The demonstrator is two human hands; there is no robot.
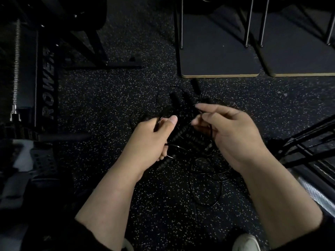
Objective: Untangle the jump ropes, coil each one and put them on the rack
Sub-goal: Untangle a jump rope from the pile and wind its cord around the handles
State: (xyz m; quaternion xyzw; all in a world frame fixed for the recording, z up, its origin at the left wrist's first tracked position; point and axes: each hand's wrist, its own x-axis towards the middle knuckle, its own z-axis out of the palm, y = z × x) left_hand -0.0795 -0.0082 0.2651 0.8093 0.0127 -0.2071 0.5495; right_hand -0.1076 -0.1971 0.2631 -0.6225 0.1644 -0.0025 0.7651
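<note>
Tangled black jump ropes held above speckled rubber floor, left hand fingers gripped round cord, right hand fingers pinching cord, two dark mats beyond ropes

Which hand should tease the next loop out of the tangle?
Probably the right hand: it pinches a thin cord at the top of the tangle. The left hand grips several cords, anchoring them.

Black jump ropes lost vs dark floor — strand count unclear, left fingers hidden behind palm
</note>
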